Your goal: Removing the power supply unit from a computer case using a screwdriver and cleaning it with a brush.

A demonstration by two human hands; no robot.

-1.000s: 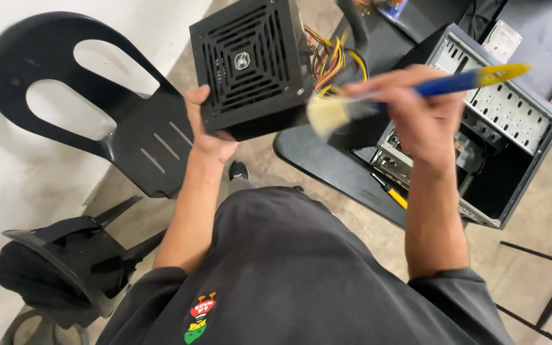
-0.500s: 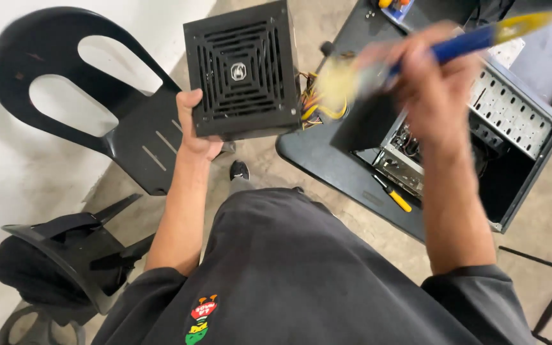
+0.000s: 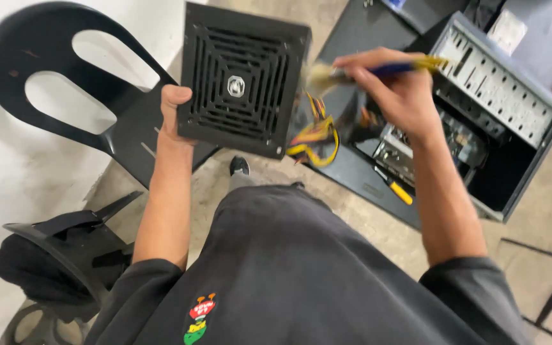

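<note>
Left hand (image 3: pixel 175 115) grips the power supply (image 3: pixel 243 80); right hand (image 3: pixel 394 89) clenches a brush (image 3: pixel 378 70). Open case (image 3: pixel 503 108) at two o'clock, chair (image 3: pixel 78 96) at nine.

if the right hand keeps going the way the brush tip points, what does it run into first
Most likely the power supply box held by the left hand. The right hand aims the brush leftward, bristles beside the box's right edge. Depth is blurred, so contact can't be confirmed.

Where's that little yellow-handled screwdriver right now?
The yellow-handled screwdriver lies on the dark table right of centre in the head view, beside the open computer case and below the right hand.
</note>
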